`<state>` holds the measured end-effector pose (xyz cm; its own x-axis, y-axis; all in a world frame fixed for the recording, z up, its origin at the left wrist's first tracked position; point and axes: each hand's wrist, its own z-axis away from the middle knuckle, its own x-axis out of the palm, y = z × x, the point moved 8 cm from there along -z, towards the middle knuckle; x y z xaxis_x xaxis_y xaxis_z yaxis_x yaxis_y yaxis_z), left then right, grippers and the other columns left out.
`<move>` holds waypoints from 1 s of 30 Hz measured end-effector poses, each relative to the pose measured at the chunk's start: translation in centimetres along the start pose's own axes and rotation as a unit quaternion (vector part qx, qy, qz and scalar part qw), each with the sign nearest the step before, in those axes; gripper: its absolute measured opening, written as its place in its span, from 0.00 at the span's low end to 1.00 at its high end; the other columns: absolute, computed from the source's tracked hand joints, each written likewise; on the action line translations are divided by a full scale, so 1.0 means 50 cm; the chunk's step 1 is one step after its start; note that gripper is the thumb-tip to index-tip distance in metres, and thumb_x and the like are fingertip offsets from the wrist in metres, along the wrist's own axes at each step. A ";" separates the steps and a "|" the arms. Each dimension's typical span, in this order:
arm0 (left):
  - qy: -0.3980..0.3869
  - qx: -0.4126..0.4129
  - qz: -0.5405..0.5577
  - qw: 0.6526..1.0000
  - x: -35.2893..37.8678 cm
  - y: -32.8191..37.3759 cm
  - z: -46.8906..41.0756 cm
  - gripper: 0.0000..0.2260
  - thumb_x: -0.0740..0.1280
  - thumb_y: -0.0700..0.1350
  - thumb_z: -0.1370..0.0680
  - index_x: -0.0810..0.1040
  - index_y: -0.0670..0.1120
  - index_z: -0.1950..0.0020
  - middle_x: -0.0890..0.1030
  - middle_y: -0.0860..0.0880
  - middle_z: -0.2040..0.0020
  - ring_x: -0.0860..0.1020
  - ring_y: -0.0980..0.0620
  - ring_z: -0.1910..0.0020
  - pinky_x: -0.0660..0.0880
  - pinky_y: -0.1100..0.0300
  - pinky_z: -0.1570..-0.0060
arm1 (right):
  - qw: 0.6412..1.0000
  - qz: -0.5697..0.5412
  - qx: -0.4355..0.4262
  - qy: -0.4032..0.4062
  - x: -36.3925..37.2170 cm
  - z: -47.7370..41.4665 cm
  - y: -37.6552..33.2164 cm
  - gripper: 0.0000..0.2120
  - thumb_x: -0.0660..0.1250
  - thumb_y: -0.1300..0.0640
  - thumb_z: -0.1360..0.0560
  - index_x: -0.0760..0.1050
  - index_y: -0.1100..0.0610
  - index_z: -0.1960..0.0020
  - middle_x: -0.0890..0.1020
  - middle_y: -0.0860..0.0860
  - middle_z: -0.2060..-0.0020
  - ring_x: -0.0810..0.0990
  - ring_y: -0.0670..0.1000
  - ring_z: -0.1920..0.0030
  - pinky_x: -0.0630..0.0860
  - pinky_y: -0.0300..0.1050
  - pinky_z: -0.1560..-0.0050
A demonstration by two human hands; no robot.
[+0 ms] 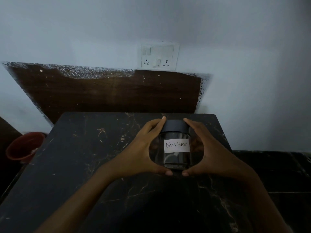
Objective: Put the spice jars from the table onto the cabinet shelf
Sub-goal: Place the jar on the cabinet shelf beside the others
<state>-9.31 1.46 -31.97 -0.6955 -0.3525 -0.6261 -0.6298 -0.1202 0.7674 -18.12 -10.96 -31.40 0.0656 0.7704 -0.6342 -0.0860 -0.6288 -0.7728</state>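
Both hands grip one jar [175, 163]: left hand [139, 148] and right hand [212, 148] curl round its sides, thumbs at its base. Labelled "Black Pepper", it is upright at the far right of one dark desk [84, 148]. One red bucket [23, 147] sits left. Beyond, one brown board [101, 93] and one socket plate [158, 56] are on the wall.

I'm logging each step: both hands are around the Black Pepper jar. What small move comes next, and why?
Probably raise the Black Pepper jar clear of the marble table: the left hand and right hand grip its sides, thumbs near its base, and no cabinet shelf is in view.
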 end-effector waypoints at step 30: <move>0.213 0.371 -0.273 0.862 -0.206 0.645 -0.463 0.57 0.77 0.56 0.37 0.36 0.56 0.24 0.37 0.65 0.25 0.45 0.67 0.26 0.56 0.74 0.33 | 0.865 0.291 -0.224 0.343 -0.737 0.098 -0.280 0.62 0.82 0.50 0.47 0.43 0.35 0.28 0.53 0.33 0.33 0.63 0.35 0.36 0.75 0.31 0.46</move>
<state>-14.46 -20.25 2.44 -0.1347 -0.7590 -0.6370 -0.9806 0.1944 -0.0244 -24.18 -30.04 2.93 0.7275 0.1631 -0.6665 0.0806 -0.9849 -0.1531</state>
